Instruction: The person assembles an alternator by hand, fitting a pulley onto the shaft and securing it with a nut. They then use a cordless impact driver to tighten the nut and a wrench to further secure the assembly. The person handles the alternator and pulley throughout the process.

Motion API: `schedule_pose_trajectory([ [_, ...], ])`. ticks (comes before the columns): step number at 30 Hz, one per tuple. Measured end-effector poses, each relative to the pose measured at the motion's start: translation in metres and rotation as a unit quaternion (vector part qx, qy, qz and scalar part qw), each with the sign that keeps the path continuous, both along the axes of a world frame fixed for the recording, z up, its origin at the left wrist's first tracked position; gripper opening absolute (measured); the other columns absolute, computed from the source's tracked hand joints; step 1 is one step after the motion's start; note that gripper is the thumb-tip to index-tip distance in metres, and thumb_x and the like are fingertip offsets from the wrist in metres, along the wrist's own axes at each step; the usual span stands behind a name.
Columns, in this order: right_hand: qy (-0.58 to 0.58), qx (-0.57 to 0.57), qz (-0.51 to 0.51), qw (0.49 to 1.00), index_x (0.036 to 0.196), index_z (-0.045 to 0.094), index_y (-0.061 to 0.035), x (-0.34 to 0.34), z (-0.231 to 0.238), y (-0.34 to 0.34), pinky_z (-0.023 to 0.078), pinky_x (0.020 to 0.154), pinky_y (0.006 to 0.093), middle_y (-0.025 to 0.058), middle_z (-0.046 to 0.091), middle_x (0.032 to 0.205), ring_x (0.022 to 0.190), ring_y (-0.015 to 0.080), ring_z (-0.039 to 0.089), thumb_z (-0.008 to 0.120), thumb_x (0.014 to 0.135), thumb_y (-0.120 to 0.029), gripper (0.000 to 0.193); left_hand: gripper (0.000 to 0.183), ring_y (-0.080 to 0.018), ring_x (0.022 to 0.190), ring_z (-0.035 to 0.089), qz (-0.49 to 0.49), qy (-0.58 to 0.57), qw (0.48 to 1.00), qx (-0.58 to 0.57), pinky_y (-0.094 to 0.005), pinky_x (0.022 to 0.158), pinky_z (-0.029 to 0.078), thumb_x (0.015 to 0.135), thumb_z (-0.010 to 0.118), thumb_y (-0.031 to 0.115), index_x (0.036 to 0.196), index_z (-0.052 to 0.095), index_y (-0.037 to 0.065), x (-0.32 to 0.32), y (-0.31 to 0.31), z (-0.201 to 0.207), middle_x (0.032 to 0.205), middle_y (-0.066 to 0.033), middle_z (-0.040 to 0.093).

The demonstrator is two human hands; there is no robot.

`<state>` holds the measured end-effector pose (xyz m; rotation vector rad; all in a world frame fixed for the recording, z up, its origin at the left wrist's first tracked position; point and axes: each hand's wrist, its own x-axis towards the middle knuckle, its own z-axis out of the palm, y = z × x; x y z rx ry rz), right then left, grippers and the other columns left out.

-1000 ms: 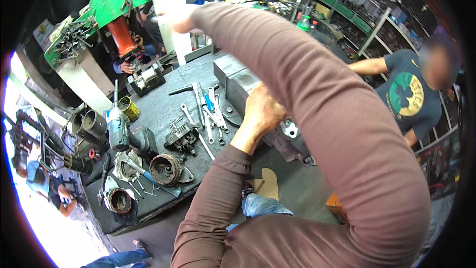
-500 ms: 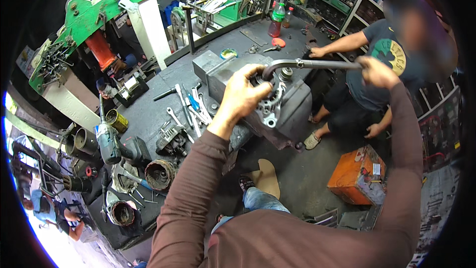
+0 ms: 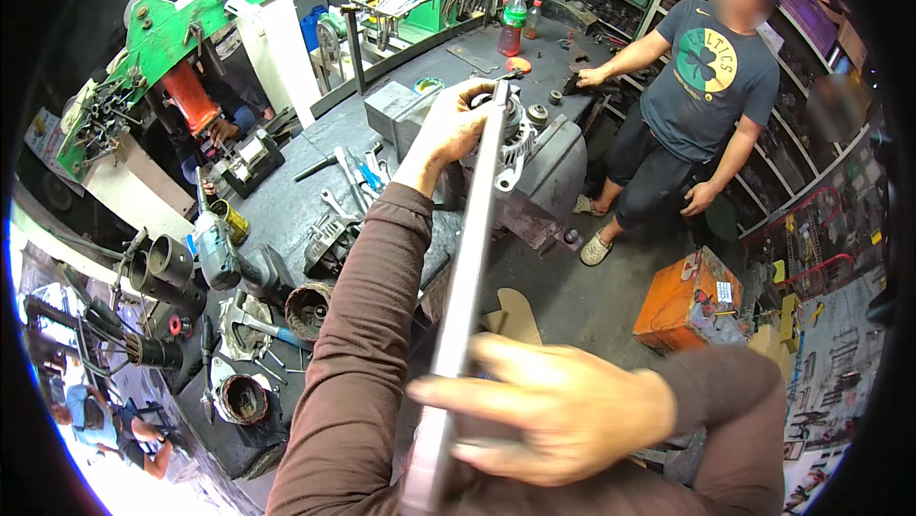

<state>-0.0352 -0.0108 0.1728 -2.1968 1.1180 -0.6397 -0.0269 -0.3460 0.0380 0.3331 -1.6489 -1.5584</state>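
A long steel bar handle [image 3: 468,278] runs from the vise toward my chest, its near part smeared by motion. My left hand [image 3: 456,125] curls around its far end, over a cast metal housing [image 3: 515,149] that looks like an alternator part. That housing sits at the grey bench vise [image 3: 551,168]; its clamping is partly hidden. My right hand [image 3: 553,411] is on the near part of the bar, blurred, one finger laid across it and the others bent beside it. What the far end fits onto is hidden by my left fingers.
Wrenches [image 3: 351,180], a power tool [image 3: 218,254] and a hammer [image 3: 262,325] lie on the dark bench to the left. Bottles [image 3: 512,25] stand at the back. Beyond the vise stands another person [image 3: 706,87], near an orange box [image 3: 687,301] on the floor.
The bar has swung from pointing right to pointing toward me, my right hand moving with it. My left hand stays at its far end. The other person now stands more upright.
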Motion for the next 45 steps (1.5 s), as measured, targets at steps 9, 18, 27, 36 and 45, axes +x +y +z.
schedule_pose_trajectory([
  [9, 0.332, -0.251, 0.236, 0.878, 0.099, 0.084, -0.0178, 0.112, 0.02, -0.172, 0.057, 0.072, 0.0414, 0.0029, 0.082, 0.099, 0.099, 0.0229, 0.078, 0.069, 0.093, -0.026, 0.019, 0.033, -0.0176, 0.098, 0.069, 0.1, -0.09, 0.983, -0.127, -0.0332, 0.092, 0.053, 0.096, 0.074, 0.026, 0.121, 0.074, 0.004, 0.005, 0.023, 0.012, 0.108, -0.0104, 0.077],
  [18, 0.032, -0.355, 0.16, 0.92, 0.095, 0.071, -0.0071, 0.108, -0.055, -0.162, 0.053, 0.06, 0.0381, 0.0101, 0.071, 0.08, 0.072, 0.0255, 0.071, 0.064, 0.092, -0.025, 0.02, 0.036, -0.0221, 0.109, 0.069, 0.113, -0.071, 0.988, -0.081, -0.0361, 0.098, 0.053, 0.096, 0.079, 0.031, 0.117, 0.077, 0.003, 0.007, 0.038, 0.011, 0.118, -0.012, 0.076],
  [27, 0.056, -0.406, 0.092, 0.908, 0.087, 0.08, -0.012, 0.119, -0.003, -0.135, 0.047, 0.08, 0.0441, 0.0049, 0.075, 0.085, 0.085, 0.0229, 0.071, 0.064, 0.092, -0.03, 0.025, 0.048, -0.0155, 0.107, 0.068, 0.244, -0.051, 0.964, -0.092, -0.0329, 0.101, 0.051, 0.099, 0.078, 0.041, 0.124, 0.076, 0.001, 0.019, 0.014, 0.065, 0.118, -0.0071, 0.078],
  [36, -0.464, -0.193, 0.108, 0.858, 0.118, 0.066, -0.0029, -0.151, 0.03, -0.087, 0.046, 0.111, 0.0531, 0.0139, 0.068, 0.103, 0.113, 0.0325, 0.065, 0.064, 0.1, -0.019, 0.025, 0.038, -0.0102, 0.084, 0.067, 0.178, 0.019, 0.984, -0.021, -0.0256, 0.07, 0.057, 0.099, 0.069, 0.0, 0.137, 0.064, 0.002, 0.013, 0.005, 0.054, 0.096, -0.0051, 0.072],
  [45, -0.854, -0.043, -0.153, 0.496, 0.102, 0.057, 0.0016, -0.349, -0.018, -0.165, 0.041, 0.074, 0.0407, -0.0024, 0.033, 0.061, 0.055, 0.0141, 0.038, 0.034, 0.115, -0.056, 0.063, 0.017, -0.0046, 0.092, 0.057, 0.103, -0.089, 0.982, -0.134, -0.0232, 0.083, 0.048, 0.107, 0.069, 0.014, 0.12, 0.07, 0.003, 0.007, 0.026, 0.055, 0.1, 0.0035, 0.069],
])
